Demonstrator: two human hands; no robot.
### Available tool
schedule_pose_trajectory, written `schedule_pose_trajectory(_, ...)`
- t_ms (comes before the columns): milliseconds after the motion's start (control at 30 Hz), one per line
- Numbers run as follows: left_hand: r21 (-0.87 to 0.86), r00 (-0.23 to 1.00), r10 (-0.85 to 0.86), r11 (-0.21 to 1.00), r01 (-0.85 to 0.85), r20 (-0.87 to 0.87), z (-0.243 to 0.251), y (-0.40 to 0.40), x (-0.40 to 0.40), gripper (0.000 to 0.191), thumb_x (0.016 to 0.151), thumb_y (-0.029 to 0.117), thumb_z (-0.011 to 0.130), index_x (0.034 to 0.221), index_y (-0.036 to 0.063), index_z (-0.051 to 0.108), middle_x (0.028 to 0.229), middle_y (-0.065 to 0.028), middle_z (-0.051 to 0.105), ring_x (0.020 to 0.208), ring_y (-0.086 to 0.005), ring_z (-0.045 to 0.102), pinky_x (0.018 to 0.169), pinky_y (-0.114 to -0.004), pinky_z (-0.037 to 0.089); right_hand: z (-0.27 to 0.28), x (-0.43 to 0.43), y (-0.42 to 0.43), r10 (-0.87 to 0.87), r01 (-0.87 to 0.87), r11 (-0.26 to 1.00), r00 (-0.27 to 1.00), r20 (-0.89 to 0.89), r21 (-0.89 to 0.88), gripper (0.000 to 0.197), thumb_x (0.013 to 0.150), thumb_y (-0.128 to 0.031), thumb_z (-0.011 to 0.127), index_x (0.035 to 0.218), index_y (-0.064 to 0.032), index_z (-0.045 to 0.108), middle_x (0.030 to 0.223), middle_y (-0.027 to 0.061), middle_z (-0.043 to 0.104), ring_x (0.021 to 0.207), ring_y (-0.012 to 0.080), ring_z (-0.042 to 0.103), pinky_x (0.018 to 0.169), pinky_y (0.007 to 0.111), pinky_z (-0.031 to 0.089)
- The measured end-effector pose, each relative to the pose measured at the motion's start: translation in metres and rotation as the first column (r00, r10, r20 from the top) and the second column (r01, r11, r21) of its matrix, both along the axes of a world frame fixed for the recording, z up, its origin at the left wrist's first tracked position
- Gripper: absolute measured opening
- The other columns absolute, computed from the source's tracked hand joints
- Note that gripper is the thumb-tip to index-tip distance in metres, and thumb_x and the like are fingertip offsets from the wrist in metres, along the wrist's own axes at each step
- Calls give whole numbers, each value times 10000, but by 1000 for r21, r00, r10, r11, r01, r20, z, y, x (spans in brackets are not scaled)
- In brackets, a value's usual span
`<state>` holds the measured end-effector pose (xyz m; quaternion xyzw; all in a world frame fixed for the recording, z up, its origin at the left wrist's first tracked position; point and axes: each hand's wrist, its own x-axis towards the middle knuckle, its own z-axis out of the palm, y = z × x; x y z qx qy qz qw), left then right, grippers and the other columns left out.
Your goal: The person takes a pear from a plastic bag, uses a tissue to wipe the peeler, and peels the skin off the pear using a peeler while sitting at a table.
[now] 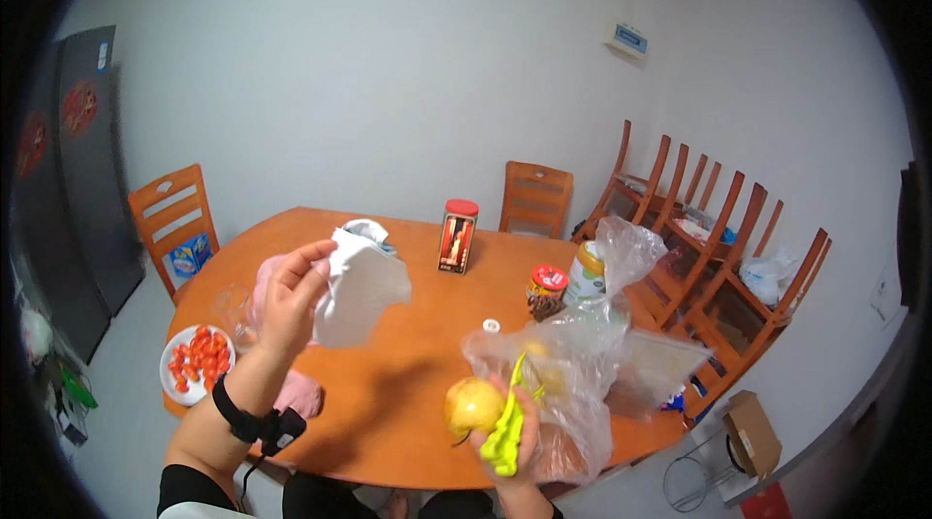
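My left hand (298, 293) is raised over the left part of the wooden table (408, 373), pinching a thin white sheet (364, 293), perhaps tissue or cloth, by its upper corner between thumb and fingers. Low over the front of the table, my right hand (520, 439) holds a yellow pear-like fruit (473, 408) together with a bright yellow-green object (507, 431), whose kind I cannot tell. Right beside that hand lies a clear plastic bag (582, 388) with things inside. A black strap with a small black device (280, 431) is around my left wrist.
A white plate (166, 366) of small red tomatoes stands at the left, near a clear glass (234, 308) and pink cloth (298, 394). A phone (457, 246) leans on a red-lidded container (461, 208) at the back. Cans (547, 280) stand at the right; stacked chairs (699, 249) stand beyond.
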<state>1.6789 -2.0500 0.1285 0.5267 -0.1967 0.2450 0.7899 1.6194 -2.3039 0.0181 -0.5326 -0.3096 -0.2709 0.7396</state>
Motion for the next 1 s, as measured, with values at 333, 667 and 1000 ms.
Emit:
schedule_pose_trajectory(333, 639, 961, -74, 760, -119, 267, -30, -82, -204, 331, 800, 32, 450, 1123, -40, 460, 1145, -137, 451, 1062, -219, 442, 919, -314, 302, 3, -107, 50, 170, -147, 972, 979, -114, 184, 637, 734, -201, 643, 1220, -24, 270, 1213, 146, 385, 1113, 217, 382, 943, 334, 299)
schedule_pose_trajectory(667, -151, 965, -261, 955, 255, -20, -45, -82, -237, 260, 852, 53, 390, 1101, -5, 435, 1023, -106, 511, 958, -146, 491, 864, -284, 382, 10, -155, 33, 311, -272, 927, 942, -125, 258, 576, 749, -190, 590, 1220, -53, 289, 1152, 93, 408, 1073, 200, 402, 932, 322, 311)
schedule_pose_trajectory(1000, 58, 978, -205, 978, 203, 46, -81, -96, -226, 374, 842, 111, 451, 1196, 6, 394, 1167, -105, 420, 1082, -164, 403, 912, -275, 310, 14, -167, 42, 220, -203, 970, 968, -123, 134, 633, 725, -246, 640, 1211, -43, 289, 1135, 107, 430, 1047, 192, 426, 923, 316, 319)
